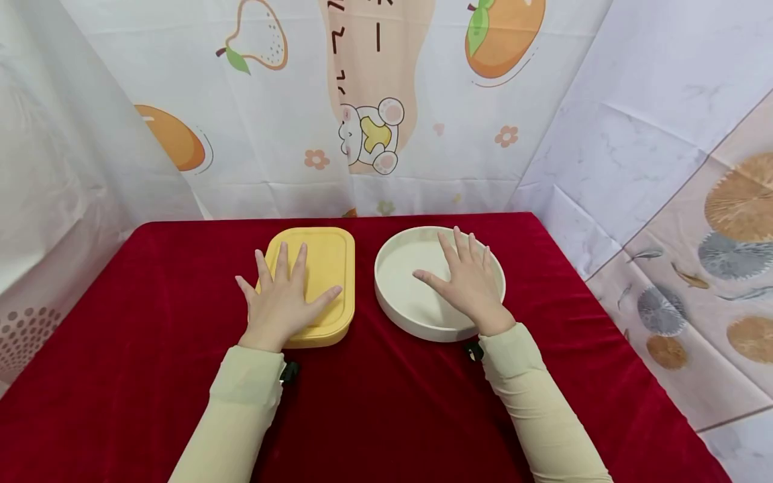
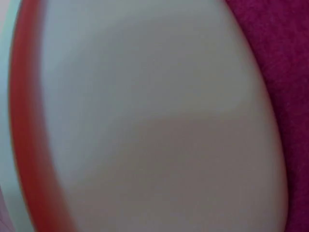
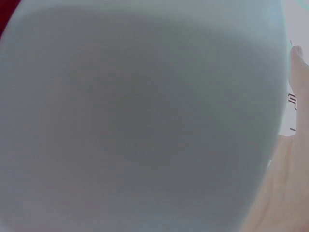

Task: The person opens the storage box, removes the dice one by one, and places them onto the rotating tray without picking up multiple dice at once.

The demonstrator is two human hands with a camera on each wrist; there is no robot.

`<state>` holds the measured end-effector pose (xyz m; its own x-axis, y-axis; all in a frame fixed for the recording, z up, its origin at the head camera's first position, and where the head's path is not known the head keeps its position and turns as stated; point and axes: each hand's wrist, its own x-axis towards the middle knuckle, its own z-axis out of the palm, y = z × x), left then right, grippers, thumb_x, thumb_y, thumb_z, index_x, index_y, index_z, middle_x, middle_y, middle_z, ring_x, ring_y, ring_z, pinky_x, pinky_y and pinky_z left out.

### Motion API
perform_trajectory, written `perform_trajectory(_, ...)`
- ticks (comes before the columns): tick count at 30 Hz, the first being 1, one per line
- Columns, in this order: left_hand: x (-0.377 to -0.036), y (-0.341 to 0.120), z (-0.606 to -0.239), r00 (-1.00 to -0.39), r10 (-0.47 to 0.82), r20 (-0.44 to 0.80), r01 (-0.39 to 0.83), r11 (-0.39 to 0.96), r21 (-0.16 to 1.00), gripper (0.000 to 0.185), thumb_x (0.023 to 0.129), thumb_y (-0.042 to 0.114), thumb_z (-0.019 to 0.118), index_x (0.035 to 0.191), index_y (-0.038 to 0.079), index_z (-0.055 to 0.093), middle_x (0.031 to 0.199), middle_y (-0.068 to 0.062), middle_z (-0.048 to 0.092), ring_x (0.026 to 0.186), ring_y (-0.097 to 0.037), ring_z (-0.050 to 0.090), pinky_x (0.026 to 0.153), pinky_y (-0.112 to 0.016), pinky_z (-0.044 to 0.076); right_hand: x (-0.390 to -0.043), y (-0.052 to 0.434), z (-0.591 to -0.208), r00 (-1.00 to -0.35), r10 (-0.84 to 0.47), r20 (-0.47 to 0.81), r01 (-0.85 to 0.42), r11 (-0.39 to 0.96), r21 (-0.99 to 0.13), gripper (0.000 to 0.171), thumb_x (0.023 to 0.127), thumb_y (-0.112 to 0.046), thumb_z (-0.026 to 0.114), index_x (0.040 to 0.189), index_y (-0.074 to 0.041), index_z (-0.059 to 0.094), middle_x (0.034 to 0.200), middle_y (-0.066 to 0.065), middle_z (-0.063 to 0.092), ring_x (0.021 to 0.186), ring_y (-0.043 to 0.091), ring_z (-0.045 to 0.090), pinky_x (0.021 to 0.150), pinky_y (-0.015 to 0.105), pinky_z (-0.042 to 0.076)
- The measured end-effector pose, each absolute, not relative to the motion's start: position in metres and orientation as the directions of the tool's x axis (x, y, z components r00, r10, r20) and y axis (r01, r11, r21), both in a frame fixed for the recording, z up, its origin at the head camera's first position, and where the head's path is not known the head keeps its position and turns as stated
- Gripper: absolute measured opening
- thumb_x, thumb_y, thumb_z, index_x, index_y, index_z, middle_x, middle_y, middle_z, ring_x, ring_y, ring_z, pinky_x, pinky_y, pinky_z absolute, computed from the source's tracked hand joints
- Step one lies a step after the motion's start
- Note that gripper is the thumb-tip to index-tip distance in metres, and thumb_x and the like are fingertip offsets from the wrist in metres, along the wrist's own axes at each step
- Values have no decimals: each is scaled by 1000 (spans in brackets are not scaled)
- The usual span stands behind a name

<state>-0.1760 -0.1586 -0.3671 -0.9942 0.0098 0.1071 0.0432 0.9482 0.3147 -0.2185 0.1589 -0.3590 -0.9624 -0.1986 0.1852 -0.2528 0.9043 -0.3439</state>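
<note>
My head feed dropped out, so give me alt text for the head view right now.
Both hands lie flat with fingers spread: the left hand on a yellow rectangular board, the right hand over a white round tray. Board and tray sit side by side, apart, on a red tablecloth.

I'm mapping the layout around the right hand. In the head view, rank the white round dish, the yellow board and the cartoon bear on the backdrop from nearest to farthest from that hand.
1. White round dish: directly under the right hand, whose spread fingers lie over it.
2. Yellow board: to the left, beside the dish, under the left hand.
3. Cartoon bear: on the backdrop behind the table.
</note>
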Motion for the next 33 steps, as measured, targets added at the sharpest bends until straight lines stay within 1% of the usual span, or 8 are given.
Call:
perform_trajectory(6,-177,-157,-361,-994,6,112,41,948,315,106,82,88,33,161,22,5,166,-19,-1,147,-52,-16,102,-83,-8,-217,156,-358,-964,-207,167,-261,861,-436,91,91,-68,52,159,-18,19,167,14,10,153,42,3,119,64,3)
perform_trajectory(10,-177,-156,-359,-993,4,114,41,946,321,105,83,87,33,161,22,4,167,-18,-1,148,-51,-17,104,-82,-7,-215,154,-357,-965,-213,151,-261,825,-502,89,92,-66,52,159,-17,20,166,15,13,153,40,5,120,63,1)
perform_trajectory(13,-177,-155,-359,-992,-4,123,36,945,324,105,84,86,33,161,21,4,167,-18,1,148,-51,-15,105,-82,-7,-214,153,-358,-966,-214,143,-257,812,-524,88,93,-65,53,159,-17,20,166,14,14,154,37,6,121,61,0)
perform_trajectory(18,-178,-155,-360,-989,-14,147,37,942,334,104,85,85,34,161,19,6,166,-18,4,149,-51,-12,106,-81,-6,-212,150,-359,-966,-218,140,-258,773,-580,86,94,-61,53,159,-15,20,166,14,14,154,37,4,122,59,1)
perform_trajectory(22,-178,-154,-359,-987,-13,158,42,939,341,104,85,84,34,161,18,7,166,-19,6,149,-51,-11,106,-81,-5,-211,146,-360,-963,-229,140,-265,733,-626,87,95,-60,53,158,-10,21,166,14,15,154,35,4,122,57,1)
perform_trajectory(25,-177,-154,-359,-988,-13,157,43,936,350,103,86,83,35,161,18,7,166,-18,7,149,-51,-11,106,-81,-5,-210,143,-359,-961,-242,136,-271,716,-644,87,95,-60,53,158,-7,21,166,14,15,155,33,4,123,55,1)
perform_trajectory(33,-175,-153,-361,-986,-12,166,51,928,368,102,86,82,37,161,18,9,167,-16,7,149,-51,-7,108,-80,-1,-204,135,-356,-952,-275,136,-291,663,-689,84,97,-54,55,157,-6,22,165,13,17,155,30,4,124,53,2)
